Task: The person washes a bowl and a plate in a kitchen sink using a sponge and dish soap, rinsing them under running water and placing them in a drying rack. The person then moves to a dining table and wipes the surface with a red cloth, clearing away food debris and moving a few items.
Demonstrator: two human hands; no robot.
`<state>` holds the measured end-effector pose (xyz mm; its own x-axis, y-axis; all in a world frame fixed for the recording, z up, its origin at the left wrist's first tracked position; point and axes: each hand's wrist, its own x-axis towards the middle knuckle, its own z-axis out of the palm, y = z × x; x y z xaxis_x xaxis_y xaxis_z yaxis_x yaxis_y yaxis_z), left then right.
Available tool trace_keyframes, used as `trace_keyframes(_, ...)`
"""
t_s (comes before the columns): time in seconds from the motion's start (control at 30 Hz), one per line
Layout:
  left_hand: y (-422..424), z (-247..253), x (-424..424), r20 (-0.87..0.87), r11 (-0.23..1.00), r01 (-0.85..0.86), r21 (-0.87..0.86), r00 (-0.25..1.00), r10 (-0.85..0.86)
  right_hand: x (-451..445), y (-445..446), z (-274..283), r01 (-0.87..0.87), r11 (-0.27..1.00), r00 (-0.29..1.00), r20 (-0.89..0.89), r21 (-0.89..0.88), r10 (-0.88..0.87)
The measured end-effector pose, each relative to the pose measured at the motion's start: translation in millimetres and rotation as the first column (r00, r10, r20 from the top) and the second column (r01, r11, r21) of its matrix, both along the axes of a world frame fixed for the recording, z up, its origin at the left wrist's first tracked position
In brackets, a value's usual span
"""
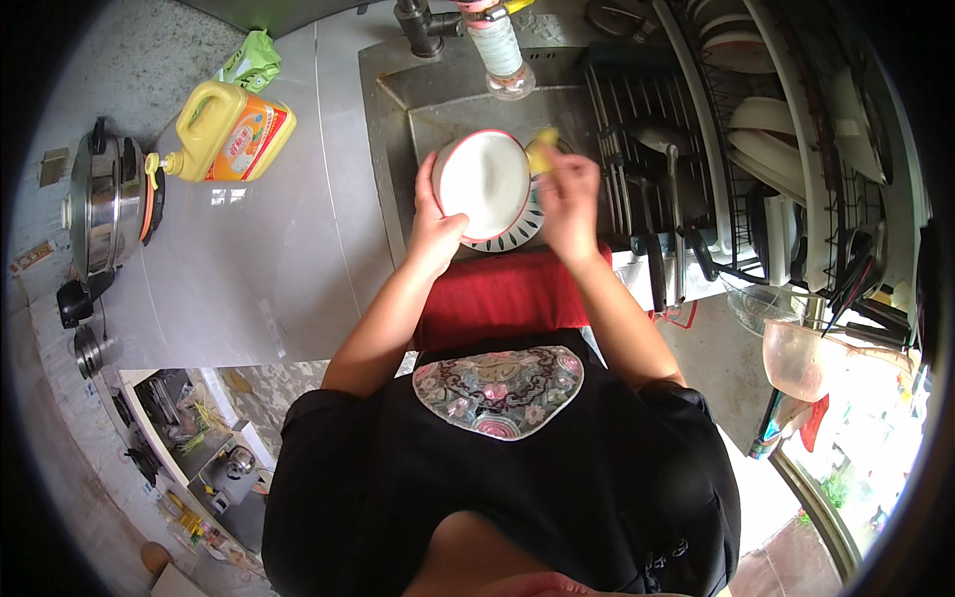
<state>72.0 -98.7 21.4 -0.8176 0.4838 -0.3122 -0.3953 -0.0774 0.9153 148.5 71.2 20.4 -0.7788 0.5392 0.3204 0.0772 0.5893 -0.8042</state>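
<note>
A white bowl with a red rim (485,183) is tilted over the stainless steel sink (455,112). My left hand (434,224) grips it at its left side, thumb over the edge. Just right of the bowl, my right hand (571,194), slightly blurred, holds a yellow sponge (545,149). Below the bowl, partly covered by it, shows a white dish with dark leaf-shaped marks (515,237). Above hangs the tap's wrapped outlet (498,56).
A yellow detergent jug with a pump (239,138) lies on the grey counter (261,239), beside a green packet (252,63). To the right are a drying rack (649,186) with utensils and a dish rack (746,134). A red cloth (500,298) hangs at the sink's front edge.
</note>
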Motion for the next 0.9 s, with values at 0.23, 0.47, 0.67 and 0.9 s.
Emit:
trace_keyframes(0.23, 8, 5, 10, 0.173, 0.995, -0.082, 0.058, 0.982, 0.07, -19, -18, -22, -0.417, 0.861, 0.818, 0.534, 0.29, 0.217)
trace_keyframes(0.47, 12, 14, -4, -0.114, 1.0, 0.005, 0.007, 0.994, -0.004, -49, -43, -23, -0.429, 0.753, 0.877, -0.028, -0.499, 0.48)
trace_keyframes(0.67, 9, 36, 3, 0.066, 1.0, 0.005, 0.022, 0.998, -0.006, -57, -9, 1, -0.315, 0.838, 0.936, 0.29, 0.445, 0.198)
trace_keyframes(0.9, -4, 34, -9, 0.037, 0.994, 0.041, 0.099, 0.998, -0.045, -34, -27, 5, -0.622, 0.612, 0.668, 0.077, -0.488, 0.74)
